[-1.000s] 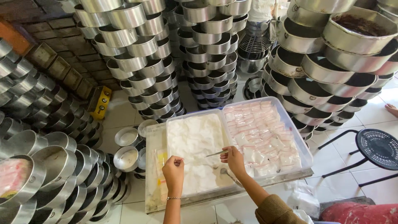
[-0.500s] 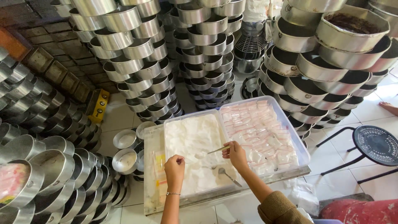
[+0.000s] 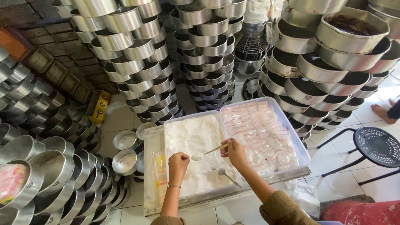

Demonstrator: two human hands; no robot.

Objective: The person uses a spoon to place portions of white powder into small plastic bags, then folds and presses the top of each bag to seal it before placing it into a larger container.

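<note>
A clear plastic tray (image 3: 306, 155) holds white powder (image 3: 192, 139) in its left half and several small filled plastic bags (image 3: 261, 131) in its right half. My right hand (image 3: 234, 151) holds a metal spoon (image 3: 207, 152) loaded with powder over the white heap. My left hand (image 3: 178, 162) hovers next to the spoon's bowl with fingers pinched; what it pinches is too small to make out. A second spoon (image 3: 228, 176) lies in the powder near the tray's front.
Tall stacks of round metal baking pans (image 3: 137, 54) surround the tray on the left, back and right (image 3: 329, 71). A black perforated stool (image 3: 377, 146) stands at right, with another person's bare foot (image 3: 381, 112) beyond it. Small tins (image 3: 125, 140) sit left of the tray.
The spoon in my right hand has lifted from the powder towards my left hand, and both hands have drawn closer together.
</note>
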